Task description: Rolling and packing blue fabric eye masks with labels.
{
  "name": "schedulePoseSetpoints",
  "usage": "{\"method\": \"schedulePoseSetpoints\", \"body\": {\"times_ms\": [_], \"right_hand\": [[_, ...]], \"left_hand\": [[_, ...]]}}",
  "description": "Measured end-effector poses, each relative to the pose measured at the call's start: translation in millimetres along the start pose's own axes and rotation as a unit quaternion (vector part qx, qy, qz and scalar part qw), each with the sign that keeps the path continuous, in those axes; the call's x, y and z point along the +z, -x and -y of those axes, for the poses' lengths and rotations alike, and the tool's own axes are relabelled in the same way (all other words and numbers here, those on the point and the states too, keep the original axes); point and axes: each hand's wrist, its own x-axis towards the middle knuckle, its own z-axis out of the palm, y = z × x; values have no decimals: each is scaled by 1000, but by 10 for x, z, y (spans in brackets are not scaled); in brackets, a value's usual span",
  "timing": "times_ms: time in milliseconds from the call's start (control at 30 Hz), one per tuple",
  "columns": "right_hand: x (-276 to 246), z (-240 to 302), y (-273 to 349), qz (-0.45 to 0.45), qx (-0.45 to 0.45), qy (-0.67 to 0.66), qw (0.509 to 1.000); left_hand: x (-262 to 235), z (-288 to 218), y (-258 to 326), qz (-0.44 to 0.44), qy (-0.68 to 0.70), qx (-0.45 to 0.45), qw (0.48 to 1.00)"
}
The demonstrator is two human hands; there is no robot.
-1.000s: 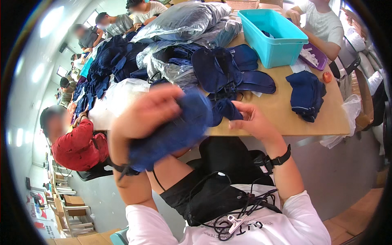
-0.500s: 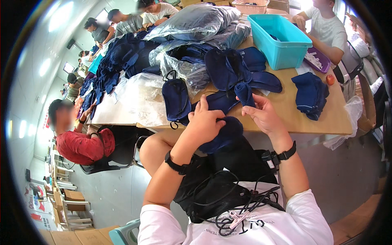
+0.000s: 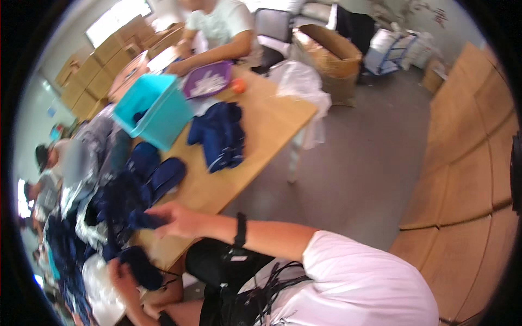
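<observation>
My right hand [image 3: 176, 220] is closed round a rolled navy cloth piece [image 3: 145, 220], which points left over the table's near edge. My left hand [image 3: 124, 282] is lower left, against the edge of a soft navy oval piece [image 3: 142, 268] with a dark cord beside it. Motion blur smears the left fingers, so their grip is unclear. More navy oval pieces [image 3: 167, 176] lie on the table beyond my right hand. A folded stack of navy cloth [image 3: 220, 136] rests farther right on the tabletop.
A turquoise bin [image 3: 163, 119] stands on the wooden table [image 3: 272, 114], beside a purple tray [image 3: 190, 89] of white pieces and a small red-orange round object [image 3: 238, 85]. Across the table sits a person [image 3: 223, 32]. Cardboard [image 3: 457, 179] stands at right; an open carton [image 3: 331, 65] is behind.
My view has swung right and tilted, so the table now appears at left. My right hand keeps the rolled navy piece; my left hand stays by the oval piece.
</observation>
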Motion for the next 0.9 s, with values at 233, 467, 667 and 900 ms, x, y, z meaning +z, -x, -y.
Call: {"method": "schedulePoseSetpoints", "body": {"times_ms": [233, 467, 667, 900], "right_hand": [[180, -96, -32, 15, -7, 83, 996], [-76, 105, 67, 5, 87, 11, 996], [-63, 158, 100, -3, 77, 25, 997], [-85, 146, 119, 8, 96, -23, 995]], "left_hand": [[-901, -1397, -1904, -145, -276, 376, 873], [-15, -2475, -1771, -45, 90, 298, 949], [-75, -2081, -1251, 109, 105, 93, 984], [-1071, -2047, -765, -230, 38, 115, 966]]}}
